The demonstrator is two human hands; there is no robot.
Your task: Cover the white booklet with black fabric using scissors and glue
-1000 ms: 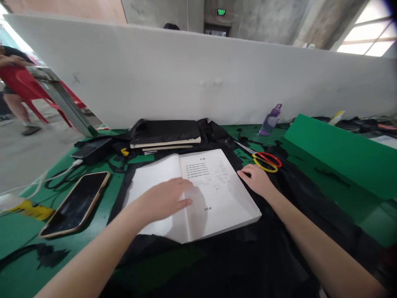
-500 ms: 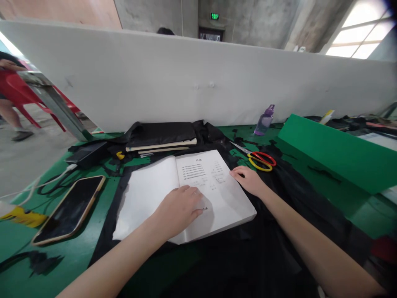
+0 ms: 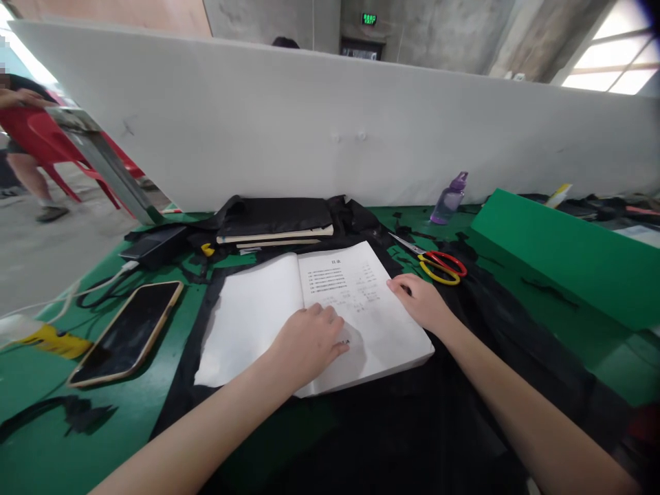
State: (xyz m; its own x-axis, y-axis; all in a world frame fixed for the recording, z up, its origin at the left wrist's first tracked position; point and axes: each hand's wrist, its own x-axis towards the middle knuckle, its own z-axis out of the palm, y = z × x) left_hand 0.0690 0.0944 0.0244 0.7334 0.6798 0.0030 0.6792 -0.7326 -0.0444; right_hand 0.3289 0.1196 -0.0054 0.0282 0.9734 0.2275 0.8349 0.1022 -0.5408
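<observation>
Your 2 hands are apart. Your left hand (image 3: 308, 340) lies loosely spread over the book (image 3: 252, 306); your right hand (image 3: 423, 300) curls at its edge, grip unclear.

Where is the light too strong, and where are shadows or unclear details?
Head view: the window at upper right is nearly washed out; head view: a soft shadow falls beside the left hand on the open book; head view: its smaller print is too blurred to read.
</observation>
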